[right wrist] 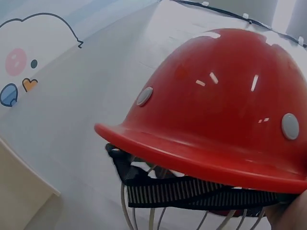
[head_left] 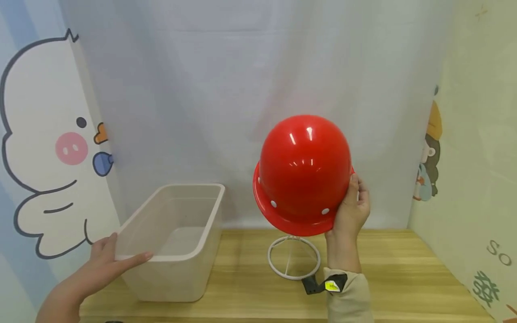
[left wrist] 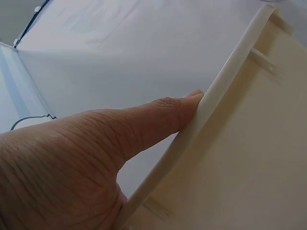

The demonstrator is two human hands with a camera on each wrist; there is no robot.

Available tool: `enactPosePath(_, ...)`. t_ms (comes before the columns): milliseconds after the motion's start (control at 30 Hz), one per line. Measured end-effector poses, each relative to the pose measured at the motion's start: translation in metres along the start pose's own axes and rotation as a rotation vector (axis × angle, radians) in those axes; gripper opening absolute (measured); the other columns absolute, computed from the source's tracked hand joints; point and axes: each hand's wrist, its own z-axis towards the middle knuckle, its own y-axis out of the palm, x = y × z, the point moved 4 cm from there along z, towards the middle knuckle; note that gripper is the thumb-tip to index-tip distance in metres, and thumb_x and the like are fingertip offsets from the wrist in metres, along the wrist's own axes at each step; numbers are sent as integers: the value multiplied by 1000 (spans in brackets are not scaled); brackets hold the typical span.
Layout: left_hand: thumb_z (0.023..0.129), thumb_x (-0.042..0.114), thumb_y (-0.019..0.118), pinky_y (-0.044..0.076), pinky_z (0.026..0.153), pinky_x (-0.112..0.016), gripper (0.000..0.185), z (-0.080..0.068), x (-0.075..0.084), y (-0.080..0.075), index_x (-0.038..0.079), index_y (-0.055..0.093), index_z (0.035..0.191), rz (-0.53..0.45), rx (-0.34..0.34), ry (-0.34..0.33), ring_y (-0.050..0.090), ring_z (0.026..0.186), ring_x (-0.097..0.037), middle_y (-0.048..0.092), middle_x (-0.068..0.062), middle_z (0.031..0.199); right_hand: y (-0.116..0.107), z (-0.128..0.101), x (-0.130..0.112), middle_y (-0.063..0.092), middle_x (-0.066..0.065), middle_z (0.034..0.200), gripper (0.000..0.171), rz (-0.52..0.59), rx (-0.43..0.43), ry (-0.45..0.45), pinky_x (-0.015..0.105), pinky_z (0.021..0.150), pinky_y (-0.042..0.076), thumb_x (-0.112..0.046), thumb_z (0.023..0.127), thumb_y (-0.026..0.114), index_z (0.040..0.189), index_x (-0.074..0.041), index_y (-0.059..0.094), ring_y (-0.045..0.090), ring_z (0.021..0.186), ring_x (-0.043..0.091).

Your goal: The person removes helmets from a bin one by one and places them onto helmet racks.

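We are gripping the red helmet [head_left: 304, 172] by its brim with our right hand [head_left: 350, 210], above the wire stand [head_left: 294, 257] at the worktop's rear edge, keeping it level, while our left hand [head_left: 106, 260] is pinching the bin [head_left: 177, 240] rim.

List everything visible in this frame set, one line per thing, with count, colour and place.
hard hat: one, glossy red with small grey rivets, on top of the wire stand, right of centre; dark striped inner strap shows in the right wrist view.
wire stand: one, white, ring base on the table under the hard hat.
bin: one, beige plastic, rectangular, nothing visible inside, left of the stand.
table: one, light wood grain.
backdrop: one, white cloth, behind the table.
cartoon panels: two, a duck at left, a figure at right.
left hand: grips the bin's near left rim, thumb on the rim.
right hand: grips the hard hat's brim at its right; beige sleeve, dark wrist strap.
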Motion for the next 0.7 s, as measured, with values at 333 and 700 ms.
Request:
enactPosePath(333, 87, 68, 51, 40, 86, -70, 115, 1, -1, 0, -3, -15, 150, 16, 6, 0, 23, 120, -52, -9, -38, 142, -2, 2, 33, 58, -4, 113, 26, -108, -62, 254, 26, 87, 53, -39, 95, 59, 113, -21, 52, 56, 107, 15)
enactPosePath(700, 88, 67, 51, 40, 87, -71, 112, 0, 2, 1, -1, -12, 151, -1, 2, 11, 21, 123, -50, -9, -37, 143, -3, 7, 33, 55, -6, 107, 12, -68, -111, 227, 26, 89, 48, -26, 101, 44, 108, -20, 51, 52, 104, 13)
